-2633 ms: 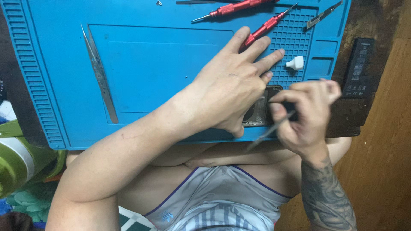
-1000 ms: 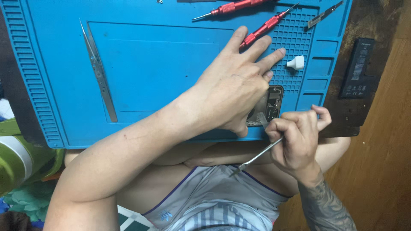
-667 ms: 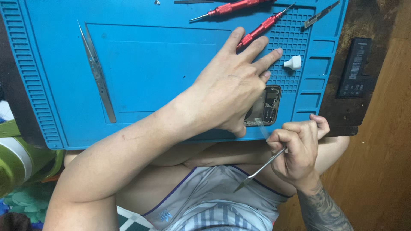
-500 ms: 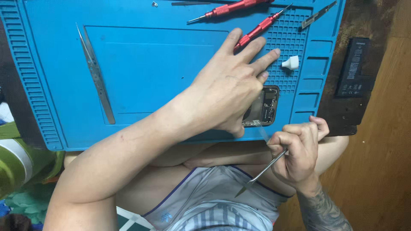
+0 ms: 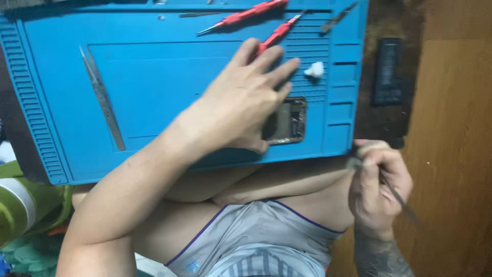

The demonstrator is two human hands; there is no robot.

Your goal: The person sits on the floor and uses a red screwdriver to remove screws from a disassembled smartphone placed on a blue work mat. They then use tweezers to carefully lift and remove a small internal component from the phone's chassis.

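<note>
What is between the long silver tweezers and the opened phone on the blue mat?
In the head view, the left hand lies between the tweezers and the phone.

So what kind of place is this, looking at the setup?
Probably a makeshift electronics repair spot at home, on a floor rather than a bench. A blue repair mat carries red screwdrivers and tweezers, and the left hand steadies an opened phone.

We see an opened phone [image 5: 288, 121] lying flat near the right end of the blue work mat [image 5: 154, 92], its dark, component-filled inside facing up and its left part hidden under our left hand [image 5: 245, 100]. A thin metal pry tool [image 5: 397, 197] sits in our right hand [image 5: 378, 189], off the mat's near right corner, slanting down to the right.
</note>
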